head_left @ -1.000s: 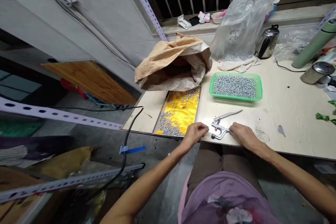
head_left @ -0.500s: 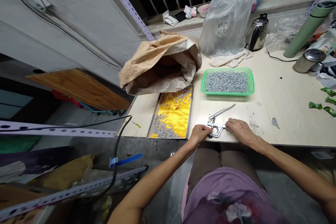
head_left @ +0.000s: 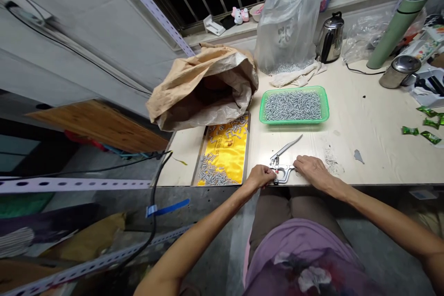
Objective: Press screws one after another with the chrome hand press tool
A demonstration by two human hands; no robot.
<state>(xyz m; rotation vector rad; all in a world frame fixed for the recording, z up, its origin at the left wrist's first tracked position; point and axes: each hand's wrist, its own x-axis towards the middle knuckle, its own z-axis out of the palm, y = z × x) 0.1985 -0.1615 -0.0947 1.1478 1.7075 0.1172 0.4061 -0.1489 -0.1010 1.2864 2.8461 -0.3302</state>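
Note:
A pair of silver hand pliers (head_left: 286,175) with a spring and a curved frame lies near the table's front edge, its upper handle pointing away to the right. My right hand (head_left: 312,170) grips the end of its lower handle. At the jaw end, my left hand (head_left: 260,176) has thumb and fingers pinched together; what is between them is too small to tell. Behind the pliers sits a green plastic basket (head_left: 294,122) full of small silver metal pieces. To the left, a shallow tray lined with yellow cloth (head_left: 236,157) bears more such pieces, mostly at its near left.
An open brown paper sack (head_left: 180,88) leans over the yellow tray's far end. Farther back stand a clear plastic bag (head_left: 284,32), a steel kettle (head_left: 331,39) and a green flask (head_left: 395,32). Green-wrapped sweets (head_left: 410,131) lie at the right.
The whole view has shifted slightly, so the table things appear a little farther left. Both hands keep the same place at the pliers.

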